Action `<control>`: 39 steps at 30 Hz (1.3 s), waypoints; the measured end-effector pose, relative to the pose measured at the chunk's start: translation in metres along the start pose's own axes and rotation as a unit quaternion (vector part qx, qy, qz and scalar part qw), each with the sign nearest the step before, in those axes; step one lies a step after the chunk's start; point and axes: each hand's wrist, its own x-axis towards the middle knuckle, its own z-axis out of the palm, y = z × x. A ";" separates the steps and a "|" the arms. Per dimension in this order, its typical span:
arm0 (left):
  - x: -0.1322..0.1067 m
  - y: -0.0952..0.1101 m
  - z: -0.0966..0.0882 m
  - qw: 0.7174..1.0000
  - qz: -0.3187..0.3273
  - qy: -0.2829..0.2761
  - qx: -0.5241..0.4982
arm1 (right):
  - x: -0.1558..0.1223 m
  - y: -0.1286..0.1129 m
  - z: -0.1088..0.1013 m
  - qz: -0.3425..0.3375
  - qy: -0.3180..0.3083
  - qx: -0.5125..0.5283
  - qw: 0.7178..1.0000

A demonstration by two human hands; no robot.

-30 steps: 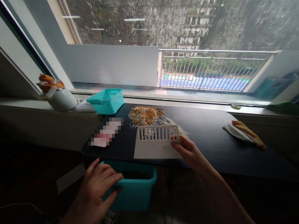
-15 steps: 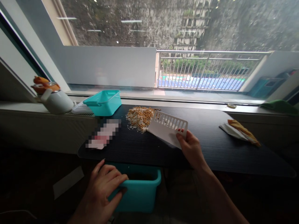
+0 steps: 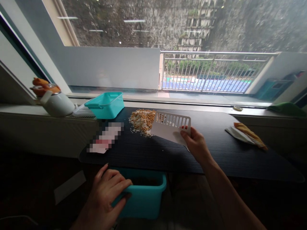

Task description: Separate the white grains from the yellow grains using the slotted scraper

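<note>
My right hand [image 3: 197, 143] grips the right end of a flat white slotted plastic panel [image 3: 165, 132], thumb on the near face. The panel stands tilted on edge, its left end against a pile of yellow kernels and white grains [image 3: 142, 120], partly covering the pile's right side. A few white grains lie by the panel's lower edge. Below the table's front edge, my left hand [image 3: 109, 188] is closed over the rim of a teal bin [image 3: 144, 199]; the bin's inside is dark and its contents cannot be made out.
On the black table [image 3: 148, 156] lies a blurred pink-and-white packet [image 3: 106, 138]. A second teal container [image 3: 107, 105] stands at the back left, near a white pot [image 3: 59, 103] on the sill. Yellow-and-white wrappers [image 3: 247, 135] lie at right. The window runs behind.
My right hand and the panel have shifted slightly up and left, and the panel now sits at a shallower slant. My left hand keeps its place on the bin.
</note>
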 end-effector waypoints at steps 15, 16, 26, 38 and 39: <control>0.005 0.002 -0.001 1.000 0.016 0.006 -0.011 | -0.002 -0.002 -0.003 0.006 -0.012 0.015 1.000; 0.005 0.002 -0.001 1.000 0.014 0.006 -0.013 | -0.003 -0.002 -0.005 0.009 -0.011 0.012 1.000; 0.003 0.002 -0.001 1.000 0.016 -0.006 -0.013 | -0.006 0.001 -0.013 0.023 -0.011 0.041 0.999; 0.003 0.001 -0.001 1.000 0.013 -0.007 -0.012 | -0.009 0.000 -0.012 0.038 -0.030 0.067 0.997; 0.002 0.001 -0.001 1.000 0.013 -0.007 -0.012 | -0.011 -0.002 -0.013 0.038 -0.031 0.066 0.997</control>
